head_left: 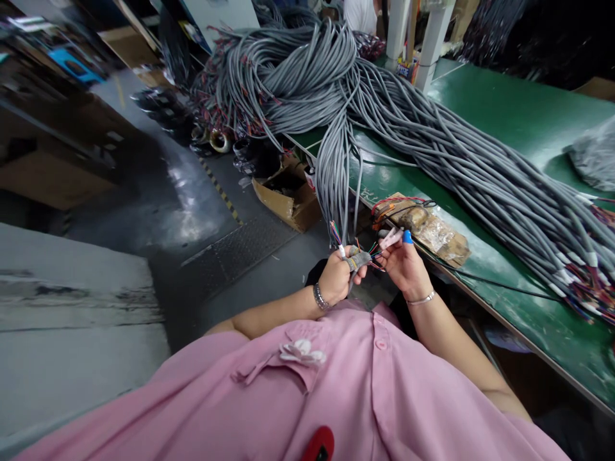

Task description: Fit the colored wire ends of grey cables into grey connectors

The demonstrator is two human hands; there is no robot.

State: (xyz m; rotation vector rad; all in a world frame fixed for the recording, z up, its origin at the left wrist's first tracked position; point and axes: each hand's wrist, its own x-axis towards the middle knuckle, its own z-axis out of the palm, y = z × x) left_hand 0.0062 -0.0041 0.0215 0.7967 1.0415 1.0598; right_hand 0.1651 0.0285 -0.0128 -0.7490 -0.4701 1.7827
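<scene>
My left hand [336, 276] is closed round the end of a grey multi-core cable, and grey knitted covers [358, 260] wrap its thumb and a finger. Thin coloured wires [373, 252] fan out of that grip toward the right. Another bunch of coloured wires [335, 230] with a white sleeve sticks up above the same hand. My right hand [406, 272] faces it, palm up, its curled fingers at the wire tips. A blue cot [407, 237] covers its thumb tip; a pale pink wrap [391, 238] shows at its fingers.
A large heap of grey cables [307, 83] lies on the green table [480, 89], some hanging over its edge. A wooden block with plastic wrap [432, 232] sits near the right hand. On the floor stands an open cardboard box [288, 198]. Someone in white [361, 16] is behind the heap.
</scene>
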